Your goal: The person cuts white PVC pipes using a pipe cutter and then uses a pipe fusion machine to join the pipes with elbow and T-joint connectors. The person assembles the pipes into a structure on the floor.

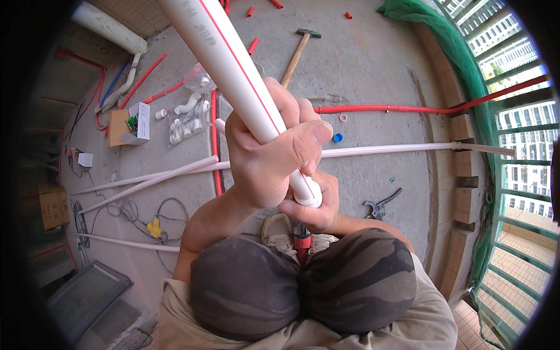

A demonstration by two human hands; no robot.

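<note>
A white plastic pipe (236, 70) with a thin red stripe rises from my hands toward the upper left, close to the camera. My left hand (259, 157) is wrapped around it, thumb lying across the front. At the pipe's near end sits a white pipe fitting (312, 195), and my right hand (326, 204) holds it with the fingers closed around it. How deep the pipe goes into the fitting cannot be seen. Below, between my shoes, stands a red and black tool (302, 239), partly hidden by my knees.
Long white pipes (385, 150) and a red pipe (396, 108) cross the concrete floor. A hammer (296, 58) lies ahead, a pipe cutter (382, 205) to the right. Bagged white fittings (186, 123), an opened box (131, 123) and a cable with yellow plug (155, 228) lie left. Green netting (431, 35) hangs by the railing.
</note>
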